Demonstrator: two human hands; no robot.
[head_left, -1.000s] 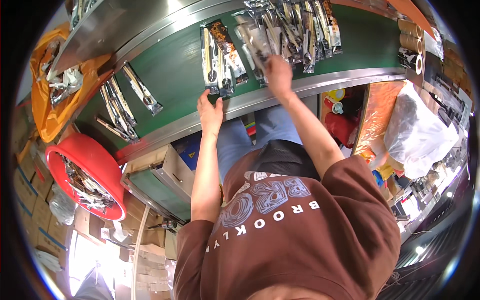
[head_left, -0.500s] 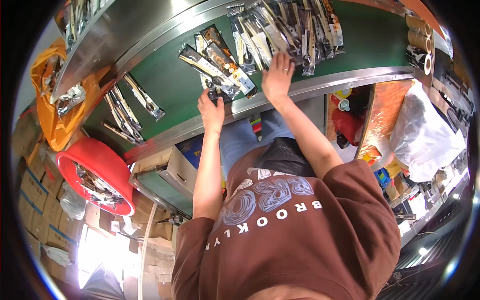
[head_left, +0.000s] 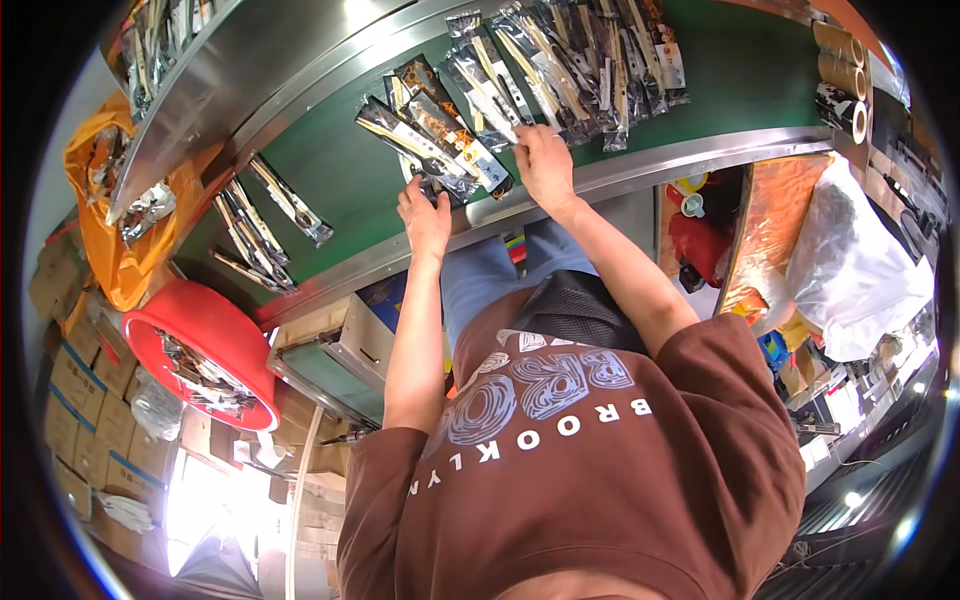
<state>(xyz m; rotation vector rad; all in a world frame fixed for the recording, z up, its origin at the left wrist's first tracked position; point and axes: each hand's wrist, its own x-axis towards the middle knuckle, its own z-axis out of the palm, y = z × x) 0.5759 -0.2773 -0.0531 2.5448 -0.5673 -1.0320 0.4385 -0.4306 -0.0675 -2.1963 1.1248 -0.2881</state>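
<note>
**Light, slick utensil packets [head_left: 430, 140] lying on a green work surface [head_left: 745, 70]**

The two hands are working apart. The left hand [head_left: 427, 222] is resting at the near ends of a small, crisscrossed stack of these packets, thumb and fingers parted around dark film; whether it is squeezing, I cannot tell. The right hand [head_left: 546, 168] is touching the near end of a slanting packet [head_left: 487, 90] just beside that stack, its fingers bent; whether they are pinching the film is not showing clearly.

Each packet is probably weighing very little. The pale sticks and dark spoon inside are likely giving it a stiff core, while the film around them is looking smooth and crinkly, so packets lying across one another are probably prone to slipping. The thin film is seeming the weakest part. The surest hold is likely lying across the middle, over the sticks, rather than on the floppy end flaps.

Farther out, a larger heap [head_left: 600, 75] is spreading to the right, and a few loose packets [head_left: 250, 240] are lying to the left. A metal edge [head_left: 690, 165] is bordering the surface on the near side. Beyond, a red tub [head_left: 238, 325] is holding more packets, and an orange bag [head_left: 115, 270] is hanging above it.
</note>
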